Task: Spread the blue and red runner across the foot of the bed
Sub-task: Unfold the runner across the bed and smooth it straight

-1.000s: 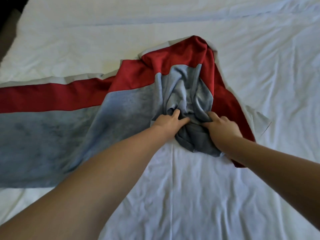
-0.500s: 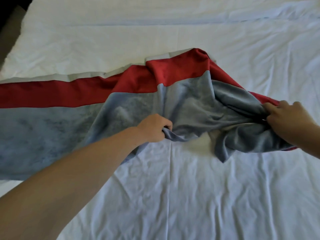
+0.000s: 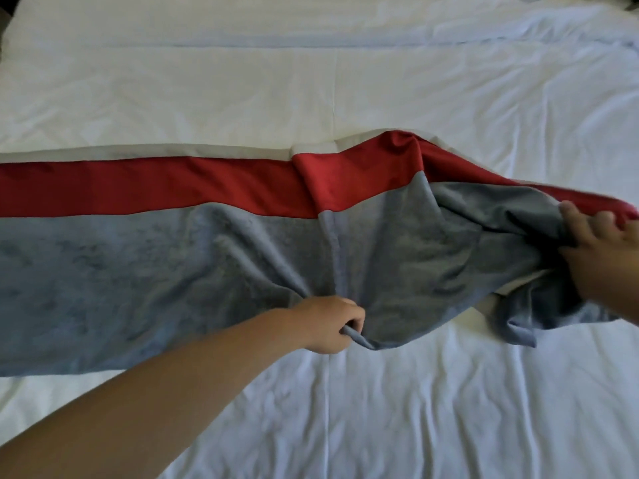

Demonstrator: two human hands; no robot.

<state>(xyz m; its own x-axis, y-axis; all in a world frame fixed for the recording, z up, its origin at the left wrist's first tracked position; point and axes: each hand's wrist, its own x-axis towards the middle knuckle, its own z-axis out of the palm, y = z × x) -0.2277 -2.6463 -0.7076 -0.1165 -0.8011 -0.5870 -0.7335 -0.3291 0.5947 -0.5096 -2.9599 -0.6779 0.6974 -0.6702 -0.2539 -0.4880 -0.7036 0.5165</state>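
Runner (image 3: 155,264) lies flat across left of white bed (image 3: 380,409), bunched at right. Left hand (image 3: 330,323) pinches near blue edge; right hand (image 3: 601,257) grips gathered end, lifted, apparently clear of sheet.

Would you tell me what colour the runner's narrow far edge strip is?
Pale grey-beige, bordering the runner's red band; head view.

The runner (image 3: 207,257) lay crosswise on the bed (image 3: 415,409), flat at left, bunched and raised at right. The left hand (image 3: 328,323) gripped its near edge at centre; the right hand (image 3: 601,250) held its right end.
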